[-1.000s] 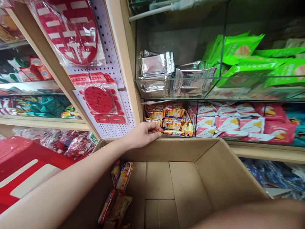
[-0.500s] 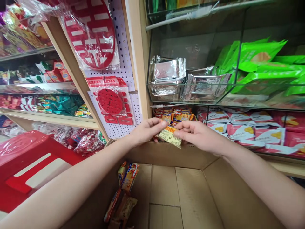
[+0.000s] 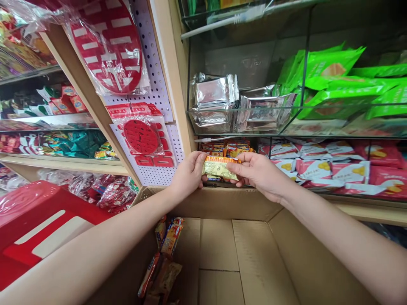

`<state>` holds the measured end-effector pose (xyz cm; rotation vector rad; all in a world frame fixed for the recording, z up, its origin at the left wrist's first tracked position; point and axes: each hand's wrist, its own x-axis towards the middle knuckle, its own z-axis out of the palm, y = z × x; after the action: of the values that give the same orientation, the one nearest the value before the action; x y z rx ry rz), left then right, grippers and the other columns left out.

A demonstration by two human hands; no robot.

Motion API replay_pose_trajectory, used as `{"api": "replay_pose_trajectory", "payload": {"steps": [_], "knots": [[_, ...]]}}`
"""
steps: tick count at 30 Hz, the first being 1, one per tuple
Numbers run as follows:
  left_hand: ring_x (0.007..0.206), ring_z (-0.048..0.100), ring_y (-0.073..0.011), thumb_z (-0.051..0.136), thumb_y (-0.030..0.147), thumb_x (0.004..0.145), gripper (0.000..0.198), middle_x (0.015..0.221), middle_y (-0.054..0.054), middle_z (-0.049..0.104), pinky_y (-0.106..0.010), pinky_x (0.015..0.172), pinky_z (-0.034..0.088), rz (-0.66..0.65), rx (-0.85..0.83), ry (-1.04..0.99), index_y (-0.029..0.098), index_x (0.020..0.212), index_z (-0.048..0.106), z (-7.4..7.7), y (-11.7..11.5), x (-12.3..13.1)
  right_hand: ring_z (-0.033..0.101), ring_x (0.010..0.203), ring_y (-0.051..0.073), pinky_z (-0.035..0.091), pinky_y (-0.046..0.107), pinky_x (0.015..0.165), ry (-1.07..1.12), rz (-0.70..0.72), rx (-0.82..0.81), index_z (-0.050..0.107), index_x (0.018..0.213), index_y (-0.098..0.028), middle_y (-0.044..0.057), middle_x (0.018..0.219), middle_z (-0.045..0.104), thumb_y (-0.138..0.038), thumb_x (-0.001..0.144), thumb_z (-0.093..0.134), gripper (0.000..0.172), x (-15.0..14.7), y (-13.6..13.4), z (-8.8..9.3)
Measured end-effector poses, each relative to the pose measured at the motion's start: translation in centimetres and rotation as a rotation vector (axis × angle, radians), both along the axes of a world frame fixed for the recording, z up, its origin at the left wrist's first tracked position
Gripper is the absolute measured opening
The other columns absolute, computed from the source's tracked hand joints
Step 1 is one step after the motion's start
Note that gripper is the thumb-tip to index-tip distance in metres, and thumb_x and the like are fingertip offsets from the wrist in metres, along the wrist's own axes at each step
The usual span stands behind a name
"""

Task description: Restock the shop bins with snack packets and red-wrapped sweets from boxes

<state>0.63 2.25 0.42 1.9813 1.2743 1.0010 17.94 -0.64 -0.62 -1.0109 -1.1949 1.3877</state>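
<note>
A small snack packet (image 3: 220,167), pale yellow with an orange striped edge, is stretched level between my two hands. My left hand (image 3: 188,173) pinches its left end, and my right hand (image 3: 256,173) grips the right end between thumb and fingers. Both hands are above the far wall of an open cardboard box (image 3: 219,241). Behind them, similar orange and yellow packets (image 3: 237,149) fill a lower shelf compartment, partly hidden by the hands. More such packets (image 3: 171,238) lie along the left side inside the box.
A glass shelf above holds silver packets (image 3: 213,95) and green packets (image 3: 343,91). Pink and white packets (image 3: 318,169) sit at lower right. A red plastic stool (image 3: 38,220) stands at left. Red decorations (image 3: 141,136) hang on a pegboard beside a wooden post (image 3: 173,76).
The packet has turned from a downward slant to nearly level and lies more fully spread between my hands. The view has shifted slightly, so the shelves appear further left.
</note>
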Motion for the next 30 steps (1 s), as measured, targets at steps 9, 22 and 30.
{"api": "replay_pose_trajectory", "payload": {"steps": [9,22,30], "knots": [[0.038,0.046,-0.0087,0.033,0.037,0.085,0.03,0.045,0.005,0.045,-0.019,0.041,0.036,0.065,0.198,0.212,0.017,0.092,0.054,0.4,-0.2,-0.2,0.049,0.046,0.005,0.046,0.017,0.044,0.046,-0.018,-0.099,0.047,0.064,-0.015,-0.004,0.053,0.051,-0.03,0.068,0.066,0.026,0.0,-0.1,0.2],[0.034,0.043,-0.0077,0.032,0.041,0.084,0.03,0.05,0.005,0.045,-0.019,0.033,0.032,0.085,0.09,0.093,0.018,0.089,0.05,0.7,0.0,-0.4,0.049,0.045,0.006,0.042,0.018,0.042,0.073,-0.059,0.025,0.046,0.067,-0.017,-0.003,0.055,0.055,-0.033,0.068,0.064,0.025,0.4,0.1,0.3],[0.099,0.047,-0.0209,0.064,0.036,0.064,0.066,0.111,-0.011,0.05,-0.036,0.084,0.042,-0.163,0.775,0.354,0.016,0.121,0.038,1.3,-0.3,-0.6,0.05,0.05,0.009,0.041,0.021,0.049,-0.084,-0.235,0.345,0.047,0.062,-0.017,-0.003,0.055,0.053,-0.033,0.071,0.059,0.021,-0.7,-1.0,1.3]]}}
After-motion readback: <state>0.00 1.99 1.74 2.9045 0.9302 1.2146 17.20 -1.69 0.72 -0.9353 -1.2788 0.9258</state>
